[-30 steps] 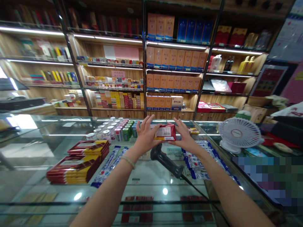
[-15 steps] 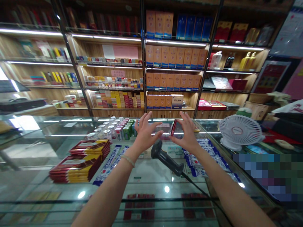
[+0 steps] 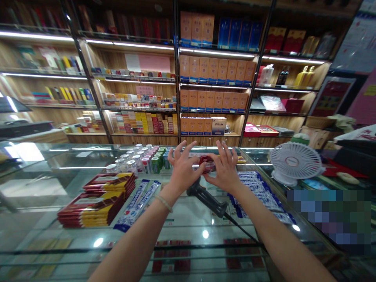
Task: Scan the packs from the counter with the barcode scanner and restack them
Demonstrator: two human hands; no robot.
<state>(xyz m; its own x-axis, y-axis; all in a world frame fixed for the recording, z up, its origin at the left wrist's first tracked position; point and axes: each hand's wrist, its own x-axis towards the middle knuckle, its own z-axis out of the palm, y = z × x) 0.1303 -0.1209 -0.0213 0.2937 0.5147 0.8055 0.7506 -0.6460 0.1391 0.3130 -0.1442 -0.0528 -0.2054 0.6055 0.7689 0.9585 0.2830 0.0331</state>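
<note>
Above the glass counter, a small dark-red packet (image 3: 207, 165) is held between my two hands. My left hand (image 3: 182, 168) pinches its left end with thumb and forefinger, the other fingers raised. Its right end is gripped by my right hand (image 3: 225, 169), thumb below and forefinger above. The fingers cover part of the packet, and its print is too small to read. Just beneath lies a black handheld barcode scanner (image 3: 210, 201), its head partly hidden by my left hand. Its cable runs toward the lower right.
Stacked red-and-yellow chocolate packs (image 3: 94, 207) and blue-white stick packs (image 3: 138, 205) lie left. More blue-white packs (image 3: 258, 194) lie right. Small jars and tubes (image 3: 155, 163) stand behind my left hand. A white fan (image 3: 295, 162) is at right, beyond them stocked shelves (image 3: 217, 84).
My left hand has closed from open onto the packet's left end. The packet, held only by my right hand before, has turned its broad face toward me and shifted slightly left.
</note>
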